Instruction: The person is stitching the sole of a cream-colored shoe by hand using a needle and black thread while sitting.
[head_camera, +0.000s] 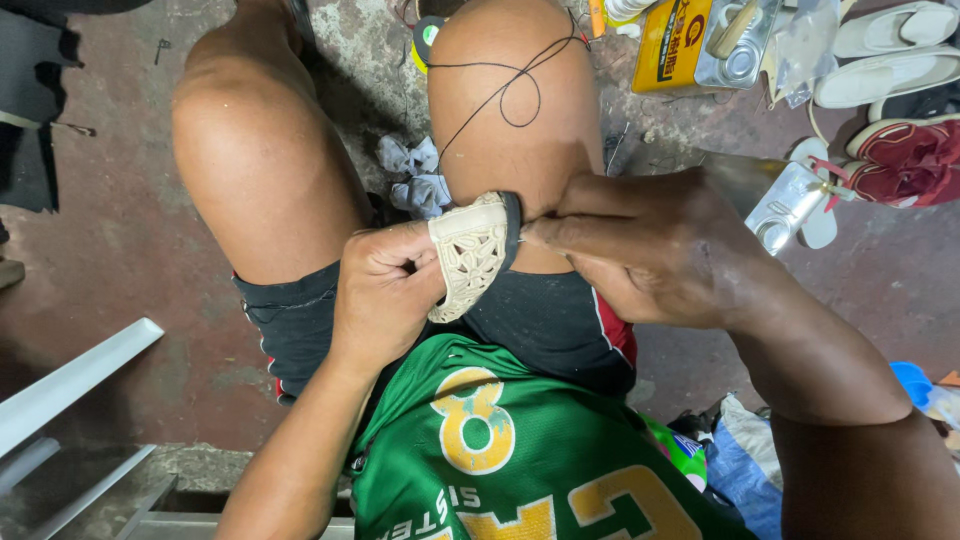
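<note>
The person sits low, green jersey (520, 460) nearest the camera, and both hands meet over the right thigh. The left hand (385, 290) is curled into a tight fist around the near side of a cream, cut-out patterned shoe upper (468, 255), thumb and knuckles pressing it from the left so the piece stands on edge between the two hands. Its dark edge (512, 225) faces the right hand (650, 250), whose fingertips are pinched closed right against that rim, at the top corner of the piece; what the fingertips hold there is too small to make out. A thin black thread (510, 85) loops over the knee just beyond the pinch. Further out from the hands, a yellow tin can (672, 45) sits on the floor, with white shoe soles (890, 50) and red shoes (905, 160) off to the right of it.
</note>
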